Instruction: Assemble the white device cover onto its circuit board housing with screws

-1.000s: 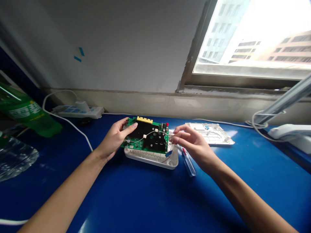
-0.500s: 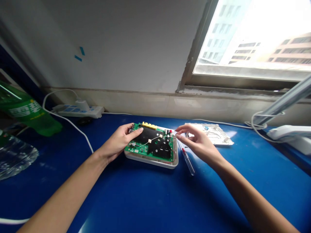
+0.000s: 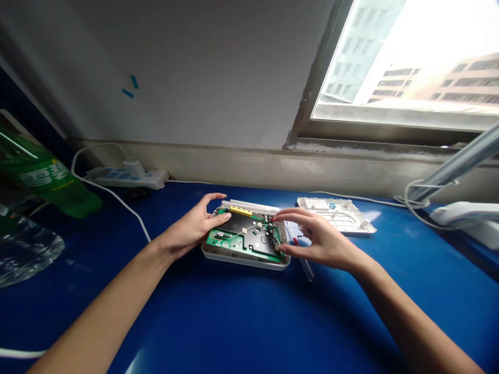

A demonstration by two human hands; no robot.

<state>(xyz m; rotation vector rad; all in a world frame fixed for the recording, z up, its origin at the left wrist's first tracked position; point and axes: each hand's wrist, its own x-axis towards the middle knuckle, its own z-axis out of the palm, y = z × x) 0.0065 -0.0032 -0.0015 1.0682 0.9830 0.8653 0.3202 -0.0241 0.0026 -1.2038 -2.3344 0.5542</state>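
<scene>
A green circuit board (image 3: 234, 242) with black plates and a yellow port strip (image 3: 240, 210) lies in a shallow white plastic housing (image 3: 245, 262). My left hand (image 3: 189, 228) grips its left end, thumb on top and index finger stretched out behind; its other fingers are hidden. My right hand (image 3: 319, 236) reaches over the right end, fingers apart, with index tip and thumb touching the board near its corners. A thin white antenna wire (image 3: 236, 235) crosses the board. Close by my right hand lies a clear-handled screwdriver (image 3: 307, 270), partly covered.
A white plastic cover (image 3: 339, 215) lies behind my right hand. At left stand a green bottle (image 3: 58, 187) and a clear bottle (image 3: 29, 249). A power strip (image 3: 152, 179) with a plugged-in cable sits by the wall. A lamp base (image 3: 468, 215) is at right.
The board has tipped flatter and sits lower in the housing, whose back edge now shows. My right fingers have spread from near the wire onto the board's right end. My left index finger has lifted away.
</scene>
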